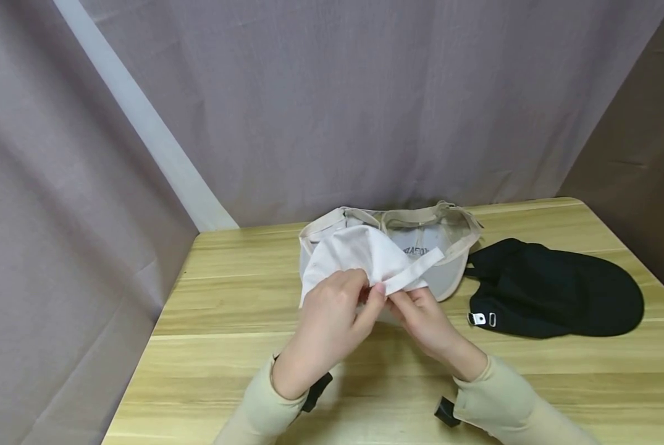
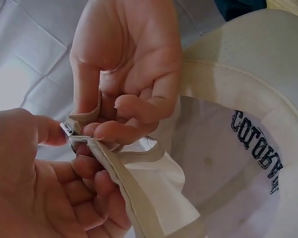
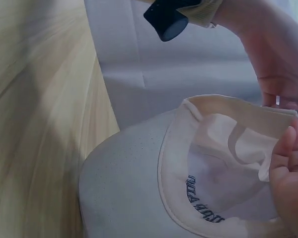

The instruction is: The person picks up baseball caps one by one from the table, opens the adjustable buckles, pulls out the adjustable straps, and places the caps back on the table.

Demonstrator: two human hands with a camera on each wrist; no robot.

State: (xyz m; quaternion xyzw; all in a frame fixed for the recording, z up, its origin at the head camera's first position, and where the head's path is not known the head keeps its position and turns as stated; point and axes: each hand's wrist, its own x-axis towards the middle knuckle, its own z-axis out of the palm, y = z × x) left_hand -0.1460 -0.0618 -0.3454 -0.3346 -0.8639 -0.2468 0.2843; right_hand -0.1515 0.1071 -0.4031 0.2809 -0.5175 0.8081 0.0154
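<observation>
A white baseball cap (image 1: pixel 345 247) is held up between my two hands over the wooden table, its back strap (image 1: pixel 415 271) sticking out to the right. My left hand (image 1: pixel 332 306) grips the strap end, with the thumb beside a small metal buckle (image 2: pixel 68 130). Fingers of my right hand (image 1: pixel 428 321) pinch the band from the other side, right against the left fingertips. Seen from the right wrist, the cap's brim (image 3: pixel 124 183) points down toward the table, and dark lettering (image 3: pixel 198 203) shows on the inside of the crown.
Right behind the held cap lies another light cap with a beige band (image 1: pixel 412 216) and lettering, partly covered. A black cap (image 1: pixel 554 290) lies on the right, brim pointing right, its metal buckle facing my hands. Grey curtain (image 1: pixel 332 111) hangs behind the wooden table (image 1: pixel 226 296).
</observation>
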